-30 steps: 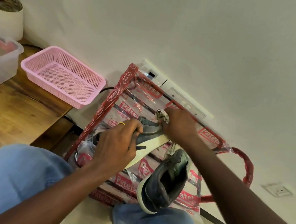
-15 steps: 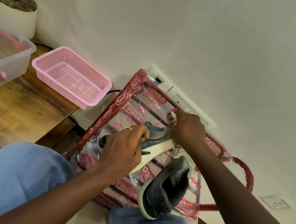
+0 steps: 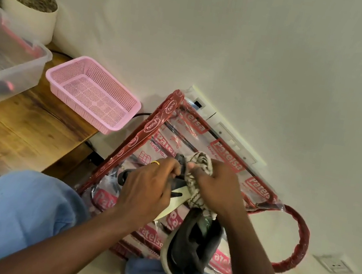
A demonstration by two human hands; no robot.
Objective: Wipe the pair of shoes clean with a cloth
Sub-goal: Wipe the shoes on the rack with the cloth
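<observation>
My left hand (image 3: 146, 189) grips a dark grey shoe with a white sole (image 3: 175, 191), held up over a clear plastic bag. My right hand (image 3: 218, 189) clutches a striped cream and brown cloth (image 3: 199, 163) and presses it against the upper end of that shoe. Most of the held shoe is hidden behind both hands. The second dark grey shoe (image 3: 191, 245) lies on its side just below my right hand, resting against my knee.
The clear bag with red print and red handles (image 3: 295, 247) lies on the floor against the wall. A pink mesh basket (image 3: 92, 93) and a clear plastic tub (image 3: 9, 64) stand on a wooden table (image 3: 21, 133) at left, with a potted plant (image 3: 27, 6) behind. Wall sockets (image 3: 333, 264) sit at right.
My right hand has drawn back toward my left hand, and the cloth now shows bunched over the shoe's end. The view has tilted so more of the table and plant appear.
</observation>
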